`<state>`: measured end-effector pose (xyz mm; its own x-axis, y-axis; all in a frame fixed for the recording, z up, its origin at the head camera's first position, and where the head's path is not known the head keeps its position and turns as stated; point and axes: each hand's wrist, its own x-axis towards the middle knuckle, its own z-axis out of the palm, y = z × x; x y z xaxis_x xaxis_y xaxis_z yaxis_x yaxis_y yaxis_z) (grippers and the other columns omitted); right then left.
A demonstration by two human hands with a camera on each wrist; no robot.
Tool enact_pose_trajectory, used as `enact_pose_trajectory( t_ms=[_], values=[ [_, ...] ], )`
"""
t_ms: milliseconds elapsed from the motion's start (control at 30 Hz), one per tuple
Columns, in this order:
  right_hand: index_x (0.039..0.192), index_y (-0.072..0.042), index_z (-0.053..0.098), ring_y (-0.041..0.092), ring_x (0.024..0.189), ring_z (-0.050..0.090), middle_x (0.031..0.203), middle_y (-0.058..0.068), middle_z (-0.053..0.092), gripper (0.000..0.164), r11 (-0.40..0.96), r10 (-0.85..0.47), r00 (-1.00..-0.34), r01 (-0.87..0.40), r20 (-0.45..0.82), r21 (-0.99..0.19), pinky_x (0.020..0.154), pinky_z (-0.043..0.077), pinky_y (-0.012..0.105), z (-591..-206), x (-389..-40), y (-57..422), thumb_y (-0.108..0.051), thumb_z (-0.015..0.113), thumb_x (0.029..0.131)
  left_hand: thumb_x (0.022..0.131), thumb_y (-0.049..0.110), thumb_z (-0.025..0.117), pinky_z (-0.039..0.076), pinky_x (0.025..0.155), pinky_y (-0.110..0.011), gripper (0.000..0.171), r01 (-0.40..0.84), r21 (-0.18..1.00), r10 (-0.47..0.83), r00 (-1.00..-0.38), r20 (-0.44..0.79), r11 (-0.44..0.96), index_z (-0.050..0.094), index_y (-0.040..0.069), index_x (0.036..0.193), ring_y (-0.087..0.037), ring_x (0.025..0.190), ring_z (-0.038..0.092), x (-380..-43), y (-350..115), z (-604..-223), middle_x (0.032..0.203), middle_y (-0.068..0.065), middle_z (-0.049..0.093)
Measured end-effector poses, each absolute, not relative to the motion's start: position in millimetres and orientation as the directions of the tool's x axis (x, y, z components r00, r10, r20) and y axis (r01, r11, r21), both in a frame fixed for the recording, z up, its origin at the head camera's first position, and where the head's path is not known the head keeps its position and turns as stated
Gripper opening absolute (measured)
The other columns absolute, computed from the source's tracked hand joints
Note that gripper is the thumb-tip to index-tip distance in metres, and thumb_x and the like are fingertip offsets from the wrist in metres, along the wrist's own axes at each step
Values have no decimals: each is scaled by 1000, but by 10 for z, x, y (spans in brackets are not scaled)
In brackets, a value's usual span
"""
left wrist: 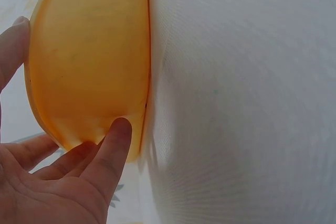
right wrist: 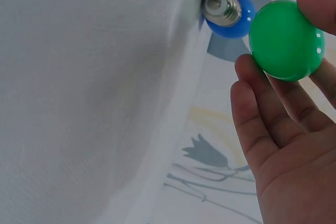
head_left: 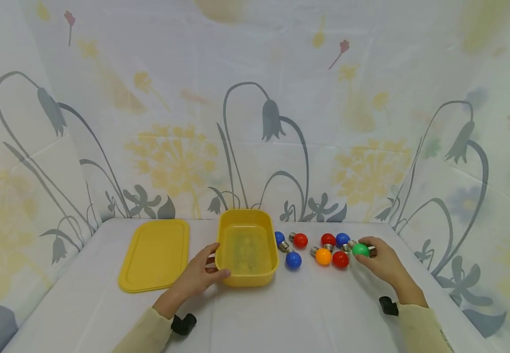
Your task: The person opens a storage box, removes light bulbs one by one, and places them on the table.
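A yellow plastic box [head_left: 253, 280] without a lid stands on the table, and my left hand [head_left: 198, 272] holds it by the near left corner. In the left wrist view the fingertips [left wrist: 122, 129] lie against the box's outer wall, and the thumb is at the wall's other side. On the right, my right hand [head_left: 385, 262] pinches a green light bulb [head_left: 361, 250] by its round globe. The right wrist view shows the green globe [right wrist: 286, 40] between thumb and fingers. Close beside it lie a red bulb [head_left: 341, 259] and a blue bulb [head_left: 342, 239].
A flat yellow lid [head_left: 154, 255] lies left of the box. Between box and right hand are an orange bulb [head_left: 323, 256], another red bulb [head_left: 327, 239], and, nearer the box, a red bulb [head_left: 300, 240] with two blue ones [head_left: 293, 261]. Patterned cloth [head_left: 246, 162] hangs behind.
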<state>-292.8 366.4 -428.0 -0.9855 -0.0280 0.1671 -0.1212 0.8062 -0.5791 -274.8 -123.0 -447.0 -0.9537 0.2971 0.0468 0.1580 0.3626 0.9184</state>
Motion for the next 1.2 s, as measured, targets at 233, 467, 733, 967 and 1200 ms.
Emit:
enact_pose_trajectory(
  t_ms=[233, 467, 733, 967, 1200],
  values=[
    [118, 4, 53, 31, 93, 58, 114, 22, 57, 44, 824, -10, -987, -98, 158, -558, 72, 51, 35, -4326, -2929, 3750, -24, 68, 87, 80, 34, 77, 51, 92, -39, 91, 152, 919, 291, -956, 42, 365, 26, 6, 149, -31, 115, 56, -2756, -1226, -4474, 149, -16, 32],
    [117, 4, 54, 33, 94, 58, 113, 23, 58, 43, 837, -21, -993, -82, 118, -542, 74, 52, 40, -4380, -2944, 3798, -22, 68, 86, 80, 35, 77, 51, 93, -39, 90, 150, 916, 285, -958, 41, 373, 27, 7, 149, -30, 115, 56, -2759, -1227, -4481, 149, -15, 32],
    [119, 2, 53, 33, 98, 58, 114, 21, 58, 45, 821, -7, -1000, -22, 28, -570, 77, 53, 43, -4375, -2938, 3799, -25, 68, 87, 80, 34, 78, 51, 92, -39, 91, 145, 919, 286, -958, 37, 367, 26, 6, 149, -30, 115, 56, -2753, -1222, -4463, 149, -16, 32],
    [120, 3, 54, 34, 98, 58, 113, 21, 58, 47, 827, -10, -1000, -20, 20, -562, 78, 53, 45, -4374, -2936, 3803, -26, 69, 87, 80, 35, 77, 50, 93, -39, 91, 147, 919, 291, -956, 37, 366, 26, 6, 149, -31, 117, 55, -2759, -1227, -4471, 150, -16, 31],
    [125, 3, 52, 35, 98, 57, 117, 23, 56, 53, 829, -9, -1000, -4, -7, -559, 79, 53, 45, -4371, -2932, 3798, -29, 69, 86, 79, 38, 77, 50, 93, -39, 92, 155, 919, 297, -954, 44, 363, 26, 5, 149, -33, 118, 54, -2754, -1230, -4463, 149, -17, 32]
  ],
)
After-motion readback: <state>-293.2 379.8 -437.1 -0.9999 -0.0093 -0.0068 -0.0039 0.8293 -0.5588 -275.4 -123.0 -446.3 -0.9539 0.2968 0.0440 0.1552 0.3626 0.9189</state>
